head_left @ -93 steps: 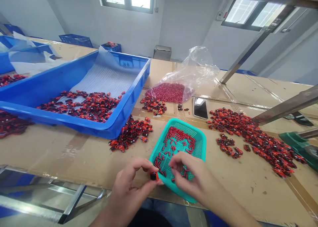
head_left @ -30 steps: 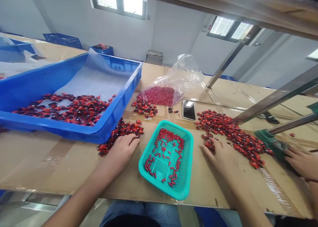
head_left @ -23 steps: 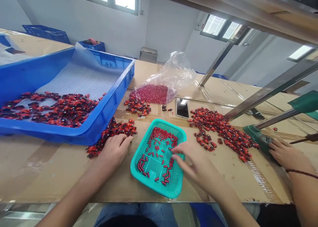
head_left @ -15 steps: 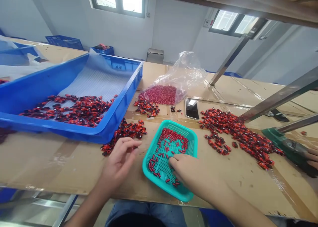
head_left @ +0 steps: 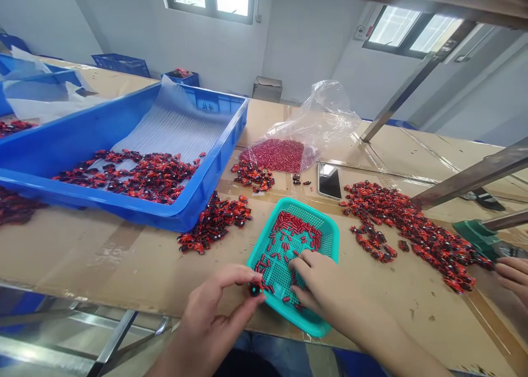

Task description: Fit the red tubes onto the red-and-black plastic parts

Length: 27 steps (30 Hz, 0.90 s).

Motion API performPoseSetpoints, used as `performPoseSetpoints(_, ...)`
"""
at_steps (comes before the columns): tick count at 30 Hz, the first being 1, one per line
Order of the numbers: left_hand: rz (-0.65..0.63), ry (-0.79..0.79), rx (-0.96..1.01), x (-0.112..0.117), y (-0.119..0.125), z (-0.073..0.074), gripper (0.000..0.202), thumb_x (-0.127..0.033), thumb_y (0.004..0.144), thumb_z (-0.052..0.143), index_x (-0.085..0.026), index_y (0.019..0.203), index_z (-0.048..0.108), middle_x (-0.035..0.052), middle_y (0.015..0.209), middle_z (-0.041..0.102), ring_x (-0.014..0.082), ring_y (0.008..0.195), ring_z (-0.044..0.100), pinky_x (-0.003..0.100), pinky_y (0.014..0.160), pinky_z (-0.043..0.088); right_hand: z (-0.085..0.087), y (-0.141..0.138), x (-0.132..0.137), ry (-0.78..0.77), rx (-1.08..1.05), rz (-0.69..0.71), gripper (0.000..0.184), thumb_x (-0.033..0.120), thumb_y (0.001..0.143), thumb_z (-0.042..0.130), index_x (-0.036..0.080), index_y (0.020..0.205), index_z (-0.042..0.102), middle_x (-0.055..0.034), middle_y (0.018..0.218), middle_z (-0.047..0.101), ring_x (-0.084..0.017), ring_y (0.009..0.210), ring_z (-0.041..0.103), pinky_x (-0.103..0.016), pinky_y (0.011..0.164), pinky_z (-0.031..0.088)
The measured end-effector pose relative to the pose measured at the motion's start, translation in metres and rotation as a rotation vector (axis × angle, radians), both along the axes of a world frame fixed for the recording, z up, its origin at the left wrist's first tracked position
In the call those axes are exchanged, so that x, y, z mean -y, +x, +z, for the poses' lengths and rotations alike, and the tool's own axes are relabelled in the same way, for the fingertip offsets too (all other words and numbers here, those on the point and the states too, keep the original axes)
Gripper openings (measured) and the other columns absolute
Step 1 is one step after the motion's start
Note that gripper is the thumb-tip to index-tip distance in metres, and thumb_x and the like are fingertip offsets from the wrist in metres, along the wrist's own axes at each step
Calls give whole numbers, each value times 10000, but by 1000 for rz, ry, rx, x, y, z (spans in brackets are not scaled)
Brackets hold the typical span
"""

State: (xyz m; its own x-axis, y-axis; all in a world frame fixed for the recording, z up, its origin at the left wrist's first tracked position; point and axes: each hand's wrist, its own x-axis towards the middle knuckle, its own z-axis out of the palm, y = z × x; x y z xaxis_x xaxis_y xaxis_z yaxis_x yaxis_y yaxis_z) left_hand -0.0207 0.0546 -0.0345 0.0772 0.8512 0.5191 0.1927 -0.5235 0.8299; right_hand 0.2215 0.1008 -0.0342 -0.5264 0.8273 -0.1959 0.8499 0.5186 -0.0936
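A red-and-black part [head_left: 254, 290] is pinched between the thumb and forefinger of the left hand [head_left: 208, 311], at the near left rim of the green basket [head_left: 335, 245]; whether the rim is touched cannot be told. The right hand [head_left: 319, 280] is lowered into the basket among loose red pins [head_left: 292, 222], its fingers curled; whether a pin is gripped cannot be told, the fingertips being partly hidden.

Both part and pins are judged to be very light, so only slight force should be needed. The part's glossy black portion looks hard, while the red may give a little; it is best held by its sides, with two fingertips. The pins seem stiff, smooth and round, likely to roll or slip if squeezed off-centre, and are best pinched across the middle. Breakage is thought unlikely, dropping less so. Similar parts are heaped on the tabletop [head_left: 124, 267], in a left pile [head_left: 220, 221] and a right pile [head_left: 402, 223].
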Motion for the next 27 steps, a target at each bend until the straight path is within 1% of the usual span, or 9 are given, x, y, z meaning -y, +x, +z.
performPoseSetpoints(5, -36, 144, -23, 1, 5, 6, 379, -8, 925, 700, -215, 1240, 658, 45, 1029, 799, 166, 953, 769, 239, 864, 656, 2, -1, 0, -46, 29, -21, 148, 55, 886, 642, 151, 990, 683, -103, 890, 730, -278, 812, 734, -335, 632, 482)
performPoseSetpoints(7, -46, 166, -18, 1, 7, 9, 360, -1, 932, 692, -203, 1228, 655, 46, 1027, 800, 156, 953, 767, 232, 876, 650, 6, -4, 0, -76, 35, -22, 156, 38, 869, 635, 148, 972, 679, -99, 857, 733, -276, 776, 735, -332, 613, 473)
performPoseSetpoints(12, -75, 159, -7, 2, 12, 13, 325, -13, 949, 688, -194, 1216, 647, 43, 1031, 791, 143, 970, 765, 205, 888, 640, 17, -14, -2, -129, 15, -19, 173, 3, 823, 613, 139, 912, 671, -134, 902, 734, -305, 860, 727, -362, 704, 497)
performPoseSetpoints(16, -81, 126, -8, 2, 13, 12, 315, -28, 953, 688, -205, 1210, 639, 31, 1025, 788, 138, 957, 772, 190, 875, 645, 18, -13, -3, -176, -66, -34, 173, -7, 821, 599, 146, 876, 658, -120, 898, 730, -276, 834, 711, -351, 710, 510)
performPoseSetpoints(18, -71, 116, -12, 2, 14, 10, 296, -49, 960, 694, -214, 1199, 640, 22, 1015, 788, 134, 946, 775, 180, 869, 643, 22, -11, 0, -187, -123, -44, 147, 21, 855, 606, 150, 906, 653, -104, 922, 729, -250, 851, 704, -331, 721, 521)
performPoseSetpoints(20, -61, 122, -26, 1, 14, 9, 275, -70, 971, 691, -216, 1198, 641, 18, 1005, 787, 129, 939, 775, 174, 870, 638, 29, -9, 6, -231, -253, -48, 123, 67, 903, 602, 172, 949, 645, -54, 922, 727, -194, 825, 695, -278, 704, 523)
performPoseSetpoints(22, -49, 157, -63, 0, 14, 9, 264, -71, 982, 676, -209, 1204, 639, 26, 1007, 789, 130, 939, 773, 184, 873, 633, 39, -8, 14, -334, -492, -64, 96, 118, 939, 591, 197, 938, 644, -3, 875, 718, -147, 767, 674, -235, 677, 512)
performPoseSetpoints(24, -52, 208, -122, -1, 13, 9, 264, -49, 987, 652, -199, 1203, 636, 37, 1009, 796, 134, 935, 770, 211, 875, 626, 47, -9, 22, -463, -729, -96, 103, 180, 968, 589, 207, 891, 652, 17, 832, 706, -133, 741, 651, -224, 674, 500)
performPoseSetpoints(27, -76, 283, -213, -2, 12, 7, 285, -11, 996, 607, -186, 1220, 630, 57, 1037, 811, 150, 950, 772, 277, 914, 602, 55, -11, 31, -579, -860, -135, 164, 271, 993, 607, 210, 847, 650, 26, 803, 680, -126, 729, 607, -217, 665, 473)
